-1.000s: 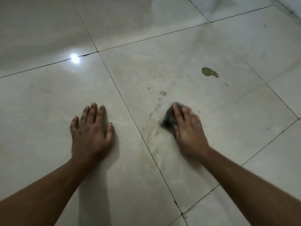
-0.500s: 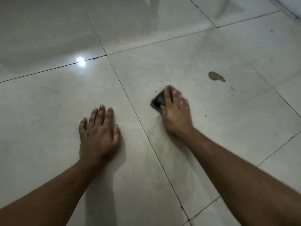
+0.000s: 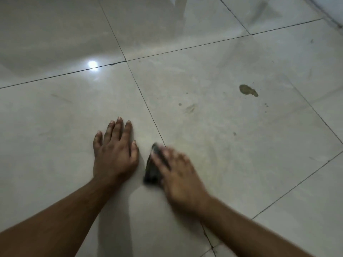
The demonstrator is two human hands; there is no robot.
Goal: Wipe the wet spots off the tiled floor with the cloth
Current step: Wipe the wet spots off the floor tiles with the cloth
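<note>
**Glare and a wall edge, away from the action**

A bright round glare (image 3: 92, 64) sits well up and left of the grip. Straight beyond the grip, at the top edge, a pale upright reflection (image 3: 179, 8) shows. Far up to the right runs a dark wall base (image 3: 332, 17).

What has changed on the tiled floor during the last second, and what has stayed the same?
The right hand has swept the dark crumpled cloth forward over the small drops, then back toward the person and left, close to the grout line. Most of those drops are gone; a faint smear remains. The left hand stays flat on the floor, and the large brownish-green wet spot is untouched.
</note>
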